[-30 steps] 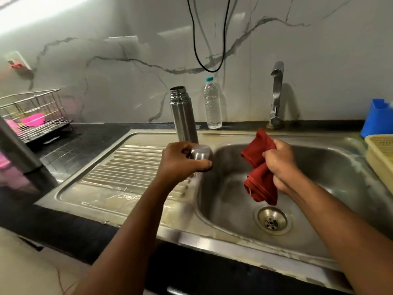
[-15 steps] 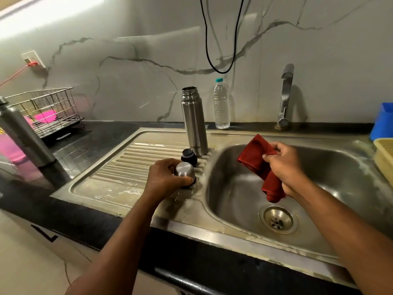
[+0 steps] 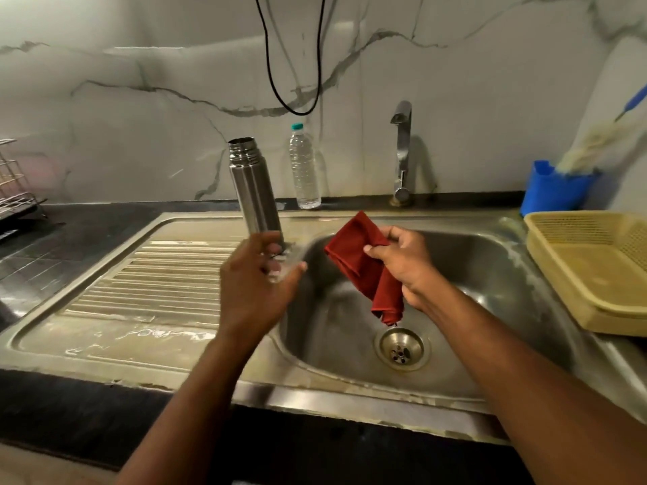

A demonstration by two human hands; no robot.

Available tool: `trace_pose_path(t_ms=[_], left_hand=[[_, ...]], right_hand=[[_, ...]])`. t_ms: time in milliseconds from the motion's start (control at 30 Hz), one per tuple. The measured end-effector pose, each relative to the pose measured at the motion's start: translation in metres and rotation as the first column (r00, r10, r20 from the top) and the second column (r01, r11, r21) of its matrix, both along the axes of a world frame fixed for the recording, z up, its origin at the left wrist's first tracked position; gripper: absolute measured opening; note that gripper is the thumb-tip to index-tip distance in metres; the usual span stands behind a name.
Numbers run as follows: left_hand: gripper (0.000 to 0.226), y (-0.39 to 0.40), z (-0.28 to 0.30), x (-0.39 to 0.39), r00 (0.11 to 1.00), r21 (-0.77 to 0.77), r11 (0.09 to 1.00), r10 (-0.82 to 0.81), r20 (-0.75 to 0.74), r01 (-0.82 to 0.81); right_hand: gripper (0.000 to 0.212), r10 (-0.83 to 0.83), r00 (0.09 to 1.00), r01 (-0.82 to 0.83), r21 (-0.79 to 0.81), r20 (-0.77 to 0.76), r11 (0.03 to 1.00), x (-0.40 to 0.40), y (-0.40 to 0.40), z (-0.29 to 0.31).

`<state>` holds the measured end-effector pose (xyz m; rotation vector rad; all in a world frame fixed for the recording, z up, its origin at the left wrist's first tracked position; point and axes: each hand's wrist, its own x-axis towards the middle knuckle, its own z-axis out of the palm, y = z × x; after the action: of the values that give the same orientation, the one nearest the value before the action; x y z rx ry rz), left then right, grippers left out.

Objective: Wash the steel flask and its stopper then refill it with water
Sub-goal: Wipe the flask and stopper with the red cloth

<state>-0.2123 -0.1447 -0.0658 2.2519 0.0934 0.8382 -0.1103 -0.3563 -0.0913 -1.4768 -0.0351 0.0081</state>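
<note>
The open steel flask point(image 3: 254, 190) stands upright on the drainboard at the left rim of the sink bowl point(image 3: 483, 274). My left hand point(image 3: 255, 285) is motion-blurred just in front of the flask's base, fingers curled. A pale silvery smear point(image 3: 285, 269) shows at its fingertips; I cannot tell whether that is the steel cap or whether the hand grips anything. The black stopper is hidden behind this hand. My right hand point(image 3: 402, 260) holds a folded red cloth point(image 3: 364, 264) over the bowl, above the drain point(image 3: 399, 348).
A tap point(image 3: 402, 148) and a clear water bottle point(image 3: 304, 169) stand at the back wall. A yellow basket point(image 3: 595, 267) and blue holder point(image 3: 553, 190) sit on the right. A wire rack point(image 3: 14, 190) is at the far left. The drainboard point(image 3: 147, 285) is wet.
My left hand lowered the steel cap onto the drainboard beside the black stopper, then shifted up and right in front of the flask's base. My right hand kept hold of the red cloth.
</note>
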Motion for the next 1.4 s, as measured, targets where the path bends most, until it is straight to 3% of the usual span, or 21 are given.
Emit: trace_pose_path(t_ms=[133, 233, 500, 667, 733, 800, 900, 967, 1167, 1400], left_hand=[[0.064, -0.033, -0.003, 0.049, 0.943, -0.207, 0.955, -0.255, -0.214, 0.212], [0.059, -0.04, 0.003, 0.09, 0.855, -0.505, 0.805, -0.469, -0.222, 0.311], [0.039, -0.042, -0.036, 0.12, 0.774, -0.674, 0.661, -0.598, -0.208, 0.329], [0.055, -0.044, -0.037, 0.13, 0.68, -0.744, 0.585, -0.69, -0.248, 0.322], [0.05, -0.046, -0.037, 0.131, 0.664, -0.787, 0.542, -0.709, -0.238, 0.296], [0.042, -0.045, -0.036, 0.132, 0.695, -0.818, 0.511, -0.688, -0.206, 0.263], [0.028, -0.043, -0.036, 0.136, 0.795, -0.821, 0.518, -0.59, -0.141, 0.239], [0.022, -0.047, -0.033, 0.136, 0.811, -0.813, 0.524, -0.573, -0.116, 0.254], [0.02, -0.052, -0.025, 0.139, 0.846, -0.858, 0.462, -0.529, -0.062, 0.226], [0.027, -0.045, -0.009, 0.142, 0.848, -0.922, 0.35, -0.527, -0.047, 0.167]], right_hand=[[0.023, 0.034, 0.999, -0.033, -0.02, 0.011, 0.999, 0.003, -0.006, -0.002], [0.028, 0.027, 1.0, -0.027, 0.013, -0.002, 1.0, 0.01, -0.018, -0.004], [0.054, 0.093, 0.994, -0.087, 0.12, -0.052, 0.989, 0.021, -0.032, -0.013], [0.048, 0.167, 0.985, -0.159, 0.17, -0.033, 0.973, 0.02, -0.028, -0.014], [0.044, 0.182, 0.983, -0.177, 0.178, -0.017, 0.968, 0.022, -0.03, -0.015], [0.04, 0.187, 0.982, -0.185, 0.11, -0.004, 0.977, 0.023, -0.032, -0.014], [0.033, 0.173, 0.982, -0.135, -0.368, 0.071, 0.92, 0.024, -0.036, -0.019], [0.03, 0.216, 0.976, -0.177, -0.5, 0.022, 0.848, 0.022, -0.035, -0.026], [0.024, 0.211, 0.968, -0.248, -0.429, -0.134, 0.868, 0.022, -0.044, -0.023], [0.037, -0.052, 0.98, 0.037, -0.081, -0.191, 0.996, 0.012, -0.083, 0.002]])
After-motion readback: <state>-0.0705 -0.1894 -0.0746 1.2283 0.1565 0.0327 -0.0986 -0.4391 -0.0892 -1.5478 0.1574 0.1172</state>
